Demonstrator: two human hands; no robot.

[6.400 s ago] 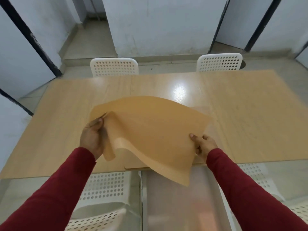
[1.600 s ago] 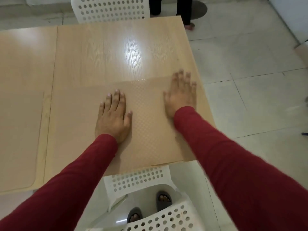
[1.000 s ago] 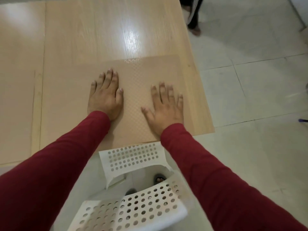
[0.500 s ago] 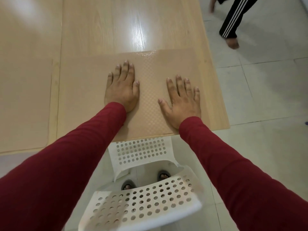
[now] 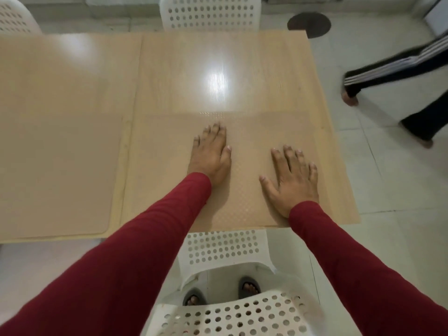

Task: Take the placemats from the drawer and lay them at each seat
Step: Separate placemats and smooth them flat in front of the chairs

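A tan textured placemat (image 5: 244, 132) lies flat at the near right end of the light wooden table (image 5: 218, 59). My left hand (image 5: 211, 154) rests palm down near its middle, fingers together. My right hand (image 5: 292, 181) presses flat on its right part, fingers spread. Neither hand grips anything. A second tan placemat (image 5: 55, 170) lies flat at the near left seat, a narrow strip of table between the two mats.
A white perforated chair (image 5: 225, 287) stands tucked in front of me under the table edge. Two more white chairs (image 5: 211, 13) stand at the far side. A person's legs in dark striped trousers (image 5: 397, 76) cross the tiled floor at the right.
Both hands stay flat on the right mat. The view has tilted up, showing the far chairs. The person's legs have moved further to the right and nearer.
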